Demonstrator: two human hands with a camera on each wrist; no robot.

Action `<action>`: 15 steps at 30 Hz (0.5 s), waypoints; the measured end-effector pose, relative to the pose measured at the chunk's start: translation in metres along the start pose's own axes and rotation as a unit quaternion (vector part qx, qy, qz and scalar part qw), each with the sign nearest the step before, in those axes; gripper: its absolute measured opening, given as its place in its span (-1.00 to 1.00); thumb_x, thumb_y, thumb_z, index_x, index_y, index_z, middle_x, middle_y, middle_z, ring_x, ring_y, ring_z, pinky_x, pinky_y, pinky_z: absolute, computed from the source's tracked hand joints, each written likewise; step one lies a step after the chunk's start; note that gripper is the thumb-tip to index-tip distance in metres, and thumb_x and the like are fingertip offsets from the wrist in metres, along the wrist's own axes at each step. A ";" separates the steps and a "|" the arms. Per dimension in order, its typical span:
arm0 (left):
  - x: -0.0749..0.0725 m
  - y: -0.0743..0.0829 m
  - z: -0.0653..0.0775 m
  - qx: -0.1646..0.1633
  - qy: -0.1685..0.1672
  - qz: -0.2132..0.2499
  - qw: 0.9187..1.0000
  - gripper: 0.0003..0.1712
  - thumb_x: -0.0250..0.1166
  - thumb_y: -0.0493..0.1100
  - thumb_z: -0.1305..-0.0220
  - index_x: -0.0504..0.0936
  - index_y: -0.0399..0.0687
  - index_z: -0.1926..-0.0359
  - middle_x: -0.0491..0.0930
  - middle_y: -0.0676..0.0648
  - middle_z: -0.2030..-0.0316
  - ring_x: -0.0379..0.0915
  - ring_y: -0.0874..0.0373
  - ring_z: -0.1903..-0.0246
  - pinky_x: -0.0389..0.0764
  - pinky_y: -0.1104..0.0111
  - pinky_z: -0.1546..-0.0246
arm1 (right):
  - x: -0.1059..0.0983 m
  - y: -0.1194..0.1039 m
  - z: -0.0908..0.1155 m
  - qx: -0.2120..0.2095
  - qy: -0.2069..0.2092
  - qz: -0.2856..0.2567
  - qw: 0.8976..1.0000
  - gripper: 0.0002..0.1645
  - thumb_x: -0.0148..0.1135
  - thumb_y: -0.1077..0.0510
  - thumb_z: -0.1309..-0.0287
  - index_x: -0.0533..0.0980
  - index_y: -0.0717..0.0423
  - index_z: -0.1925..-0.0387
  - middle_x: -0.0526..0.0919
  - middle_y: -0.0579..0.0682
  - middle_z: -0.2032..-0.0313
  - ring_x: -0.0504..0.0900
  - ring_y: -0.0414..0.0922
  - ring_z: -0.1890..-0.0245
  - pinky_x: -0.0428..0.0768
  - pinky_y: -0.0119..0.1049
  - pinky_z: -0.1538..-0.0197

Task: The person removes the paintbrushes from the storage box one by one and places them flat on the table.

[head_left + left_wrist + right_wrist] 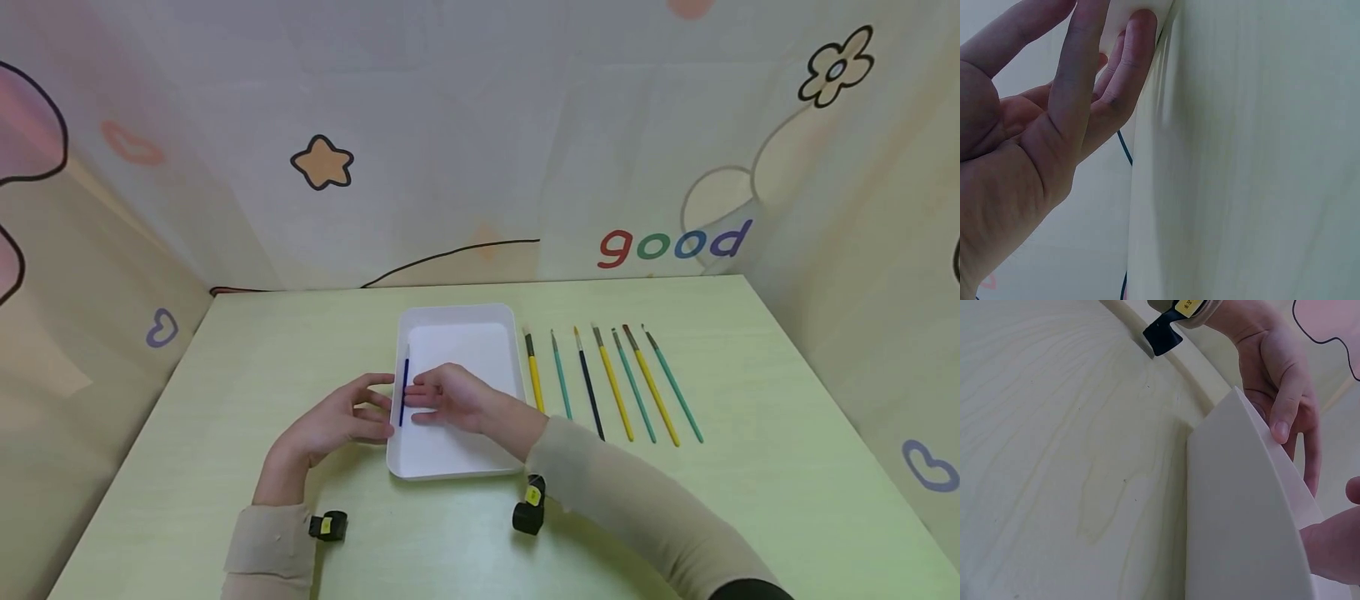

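Observation:
A white rectangular tray (476,337) lies on the table. Along its inner left side is a paintbrush (402,396) with a dark blue handle, its pale tip pointing away from me. My right hand (457,398) reaches over the tray, palm side turned left, its extended fingers beside the brush's handle. Whether the fingertips touch the brush is hard to tell. Against the tray's outer left wall rests my left hand (341,421), fingers spread and loosely bent. In the right wrist view the left thumb (1282,430) lies at the tray's rim.
Right of the tray, several paintbrushes with yellow, green and dark handles lie in a row, among them a dark-handled brush (589,387) and a yellow-handled brush (652,387). A patterned curtain (450,167) stands behind the pale wooden table (300,350).

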State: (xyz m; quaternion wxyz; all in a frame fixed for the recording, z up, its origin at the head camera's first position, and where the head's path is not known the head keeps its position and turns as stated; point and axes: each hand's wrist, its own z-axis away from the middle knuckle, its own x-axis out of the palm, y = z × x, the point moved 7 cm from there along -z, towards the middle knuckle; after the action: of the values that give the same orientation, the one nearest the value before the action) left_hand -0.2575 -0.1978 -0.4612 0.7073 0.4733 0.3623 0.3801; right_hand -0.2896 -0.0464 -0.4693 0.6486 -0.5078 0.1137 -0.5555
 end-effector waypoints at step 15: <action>0.000 0.002 0.001 -0.003 0.001 -0.016 1.000 -0.11 0.42 -0.36 -0.26 0.18 -0.21 -0.52 0.43 -0.35 -0.15 0.62 -0.10 0.01 0.69 0.14 -0.02 | 0.006 0.000 -0.012 -0.049 0.027 0.141 0.988 -0.54 0.09 0.43 -0.36 0.40 0.59 -0.23 0.63 0.15 0.20 0.62 -0.06 0.18 0.67 -0.11 -0.12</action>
State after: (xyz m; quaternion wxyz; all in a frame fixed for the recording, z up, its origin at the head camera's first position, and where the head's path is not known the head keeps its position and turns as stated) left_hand -0.2567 -0.1981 -0.4593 0.7144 0.4650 0.3692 0.3702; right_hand -0.2961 -0.0573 -0.4725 0.6911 -0.5031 0.2284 -0.4659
